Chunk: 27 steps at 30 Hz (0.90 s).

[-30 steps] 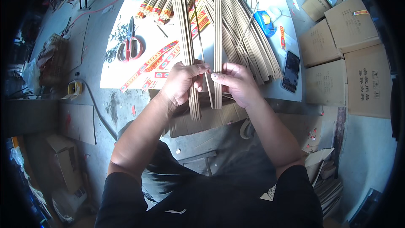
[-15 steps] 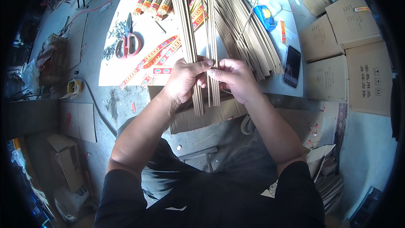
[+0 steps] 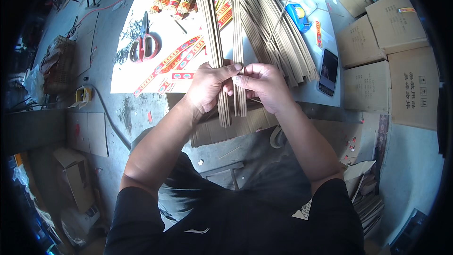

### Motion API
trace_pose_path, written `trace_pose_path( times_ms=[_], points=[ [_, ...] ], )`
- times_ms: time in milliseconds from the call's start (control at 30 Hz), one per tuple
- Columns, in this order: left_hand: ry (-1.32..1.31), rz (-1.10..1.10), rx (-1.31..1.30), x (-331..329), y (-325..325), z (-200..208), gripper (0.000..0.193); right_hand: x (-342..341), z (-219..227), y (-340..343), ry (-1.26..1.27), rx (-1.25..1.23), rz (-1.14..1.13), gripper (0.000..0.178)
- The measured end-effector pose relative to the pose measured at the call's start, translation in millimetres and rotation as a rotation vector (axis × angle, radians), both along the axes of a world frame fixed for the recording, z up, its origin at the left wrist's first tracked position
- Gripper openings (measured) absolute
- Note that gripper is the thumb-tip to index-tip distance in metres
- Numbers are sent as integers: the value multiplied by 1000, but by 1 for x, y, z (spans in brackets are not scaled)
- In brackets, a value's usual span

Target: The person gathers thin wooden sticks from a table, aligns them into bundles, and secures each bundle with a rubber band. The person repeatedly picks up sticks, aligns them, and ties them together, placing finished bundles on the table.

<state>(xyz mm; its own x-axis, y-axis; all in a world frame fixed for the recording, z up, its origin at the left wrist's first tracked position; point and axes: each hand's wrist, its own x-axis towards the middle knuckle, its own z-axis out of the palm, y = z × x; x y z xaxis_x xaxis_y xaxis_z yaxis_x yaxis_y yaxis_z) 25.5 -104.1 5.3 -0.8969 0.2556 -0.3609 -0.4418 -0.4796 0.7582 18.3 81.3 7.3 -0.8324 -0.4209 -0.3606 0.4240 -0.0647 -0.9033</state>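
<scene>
- My left hand [image 3: 206,87] is closed around a long bundle of brown sticks [image 3: 213,42]; the fingers wrap it near its lower end, and the bundle runs up and away over the white table [image 3: 141,73].
- My right hand [image 3: 264,85] pinches a second, thinner bundle [image 3: 237,33] between thumb and fingertips, just beside the first; the two hands touch at the fingertips.
- Both bundles hang past the table's near edge, with their lower ends over a piece of brown cardboard [image 3: 245,125] below.
- A wide loose pile of the same sticks [image 3: 278,42] lies fanned on the table to the right of my hands.
- Red-handled scissors [image 3: 143,45] sit on the table's left part, well apart from my hands.
- A dark phone [image 3: 328,72] lies at the table's right edge, near stacked cardboard boxes [image 3: 382,52].
</scene>
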Motion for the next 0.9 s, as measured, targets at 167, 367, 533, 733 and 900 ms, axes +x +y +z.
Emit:
trace_pose_path(
  times_ms=[167, 367, 533, 733, 900],
  points=[
    [-2, 48, -19, 0, 3, 0, 14, 3, 2, -3, -30, -51, -9, 17],
    [-31, 69, -35, -2, -2, -3, 20, 3, 8, -3, -39, -21, -68, 15],
    [26, 7, -45, -2, 1, -1, 20, 3, 1, -2, -5, -2, -13, 15],
    [-39, 0, -32, 1, 5, 3, 14, 4, 2, -1, 71, 101, 36, 17],
    [-27, 5, -20, -1, 3, 1, 12, 4, 7, -3, 129, 225, 43, 21]
  ],
)
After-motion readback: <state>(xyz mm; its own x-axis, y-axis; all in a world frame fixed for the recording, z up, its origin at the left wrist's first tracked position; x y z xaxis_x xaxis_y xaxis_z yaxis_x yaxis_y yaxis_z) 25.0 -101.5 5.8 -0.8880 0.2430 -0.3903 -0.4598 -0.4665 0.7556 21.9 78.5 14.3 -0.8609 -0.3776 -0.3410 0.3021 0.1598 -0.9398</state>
